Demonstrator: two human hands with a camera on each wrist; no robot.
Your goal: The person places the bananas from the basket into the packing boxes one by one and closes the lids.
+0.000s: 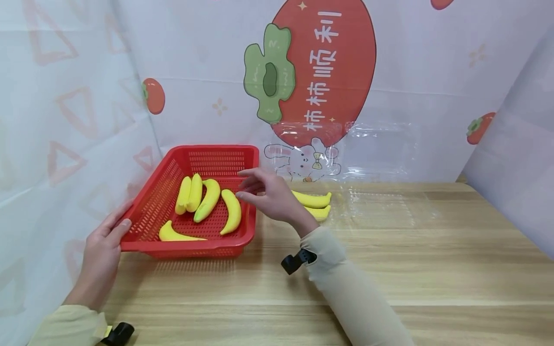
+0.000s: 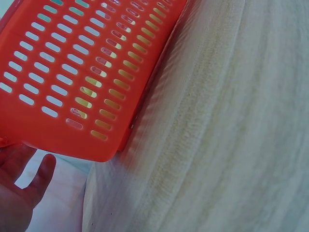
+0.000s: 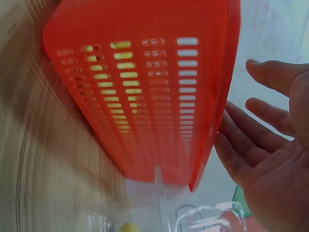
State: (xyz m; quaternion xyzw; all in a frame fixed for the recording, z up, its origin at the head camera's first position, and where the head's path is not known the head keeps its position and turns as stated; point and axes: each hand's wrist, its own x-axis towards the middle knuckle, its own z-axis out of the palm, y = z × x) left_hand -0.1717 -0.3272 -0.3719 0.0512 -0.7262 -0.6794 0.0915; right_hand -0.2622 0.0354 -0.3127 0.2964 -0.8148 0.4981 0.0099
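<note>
A red plastic basket point(image 1: 195, 245) with slotted walls stands at the left of the table, several yellow bananas point(image 1: 207, 201) inside it. My left hand point(image 1: 100, 254) grips the basket's left rim, thumb on top; the left wrist view has that hand point(image 2: 19, 193) at the basket's corner point(image 2: 58, 140). At the right rim is my right hand point(image 1: 273, 196), holding nothing, fingers loosely bent over the edge. In the right wrist view the fingers of the right hand point(image 3: 275, 140) are at the outside of the rim point(image 3: 227, 72).
Two more bananas point(image 1: 312, 199) lie on the table point(image 1: 389, 278) right of the basket, partly behind my right hand. Clear plastic containers point(image 1: 381, 206) stand at the back right, against a printed cloth backdrop point(image 1: 207, 115). Cloth also hangs at the left and right.
</note>
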